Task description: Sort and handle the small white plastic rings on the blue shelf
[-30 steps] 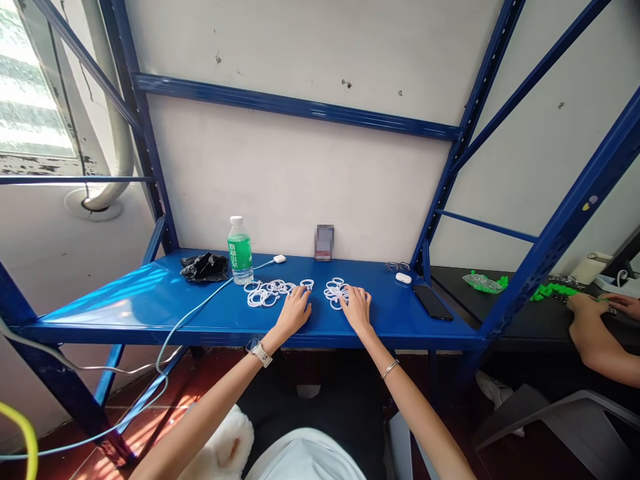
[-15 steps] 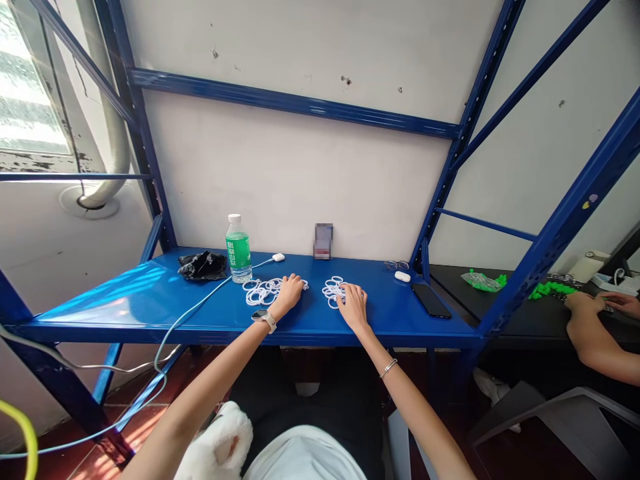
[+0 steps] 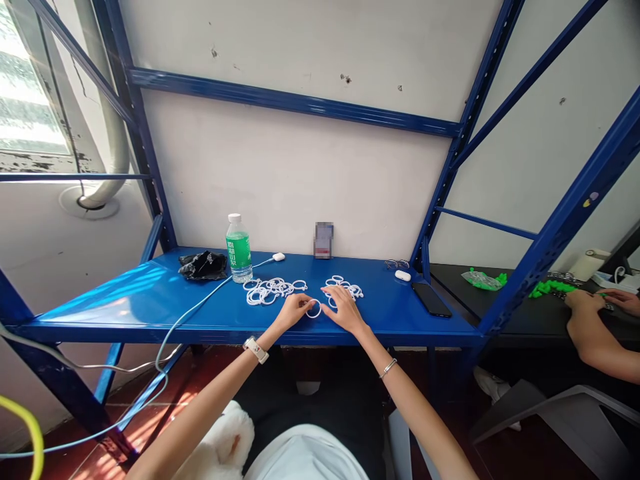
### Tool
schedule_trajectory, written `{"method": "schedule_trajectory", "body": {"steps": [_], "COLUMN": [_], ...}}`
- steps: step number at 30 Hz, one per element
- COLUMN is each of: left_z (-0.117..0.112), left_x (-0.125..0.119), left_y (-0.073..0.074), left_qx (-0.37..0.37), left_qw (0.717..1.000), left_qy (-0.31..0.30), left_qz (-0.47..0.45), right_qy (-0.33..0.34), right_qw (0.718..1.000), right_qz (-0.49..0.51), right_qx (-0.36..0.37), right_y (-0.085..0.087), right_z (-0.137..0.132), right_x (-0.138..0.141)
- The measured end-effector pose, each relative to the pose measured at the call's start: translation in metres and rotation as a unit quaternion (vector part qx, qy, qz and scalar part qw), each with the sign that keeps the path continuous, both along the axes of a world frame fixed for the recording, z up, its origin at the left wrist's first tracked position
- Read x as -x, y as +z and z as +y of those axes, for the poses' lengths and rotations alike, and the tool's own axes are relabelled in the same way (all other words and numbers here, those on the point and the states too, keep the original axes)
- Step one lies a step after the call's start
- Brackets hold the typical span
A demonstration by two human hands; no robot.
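My left hand [image 3: 291, 313] pinches a white ring [image 3: 314, 316] between thumb and fingers, close to the front edge of the blue table. Just right of that ring is my right hand [image 3: 345, 311], its thumb and fingers apart; whether the thumb touches the ring I cannot tell. Beyond my left hand lies a loose heap of white rings [image 3: 267, 291]. A second, smaller heap of white rings [image 3: 354, 291] is partly hidden behind my right hand.
On the blue table [image 3: 200, 327] stand a water bottle [image 3: 239, 250] and a phone-like, blurred-out thing [image 3: 323, 240]. A black plastic bag [image 3: 203, 265], white cable [image 3: 200, 303], earbud case [image 3: 403, 275], glasses [image 3: 397, 264] and black phone [image 3: 431, 300] lie around. Another person's arm [image 3: 595, 333] is at right.
My left hand has come off the left heap, toward me, with a white ring in its pinch. The right hand has shifted left off its heap, toward that ring.
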State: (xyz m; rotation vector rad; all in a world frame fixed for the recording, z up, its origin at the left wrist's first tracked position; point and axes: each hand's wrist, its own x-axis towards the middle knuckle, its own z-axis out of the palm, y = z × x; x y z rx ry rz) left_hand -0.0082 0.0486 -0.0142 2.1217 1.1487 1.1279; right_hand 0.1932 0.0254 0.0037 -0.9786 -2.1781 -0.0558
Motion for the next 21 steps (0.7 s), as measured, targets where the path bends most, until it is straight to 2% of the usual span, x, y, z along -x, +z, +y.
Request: {"method": "schedule_trajectory", "body": {"steps": [3, 6, 10, 14, 21], "left_z": [-0.003, -0.005, -0.010, -0.014, -0.009], "left_x": [-0.002, -0.003, -0.003, -0.003, 0.000], "left_y": [-0.006, -0.007, -0.002, 0.002, -0.003], "left_qx": [0.044, 0.029, 0.008, 0.033, 0.044], "left_qw": [0.998, 0.999, 1.000, 0.998, 0.990], "left_qy": [-0.015, -0.005, -0.008, -0.039, -0.098], "left_qz": [-0.050, -0.044, -0.021, -0.033, -0.087], "right_qy": [0.036, 0.047, 0.040, 0.027, -0.010], "right_qw": [0.999, 0.997, 0.998, 0.999, 1.000], "right_qz": [-0.037, -0.066, -0.051, -0.021, 0.008], "right_qx": [0.004, -0.008, -0.014, -0.009, -0.001], "right_y": [0.000, -0.005, -0.010, -0.011, -0.014], "right_z": [-0.007, -0.008, -0.006, -0.003, -0.001], "right_x": [0.009, 0.016, 0.019, 0.017, 0.017]}}
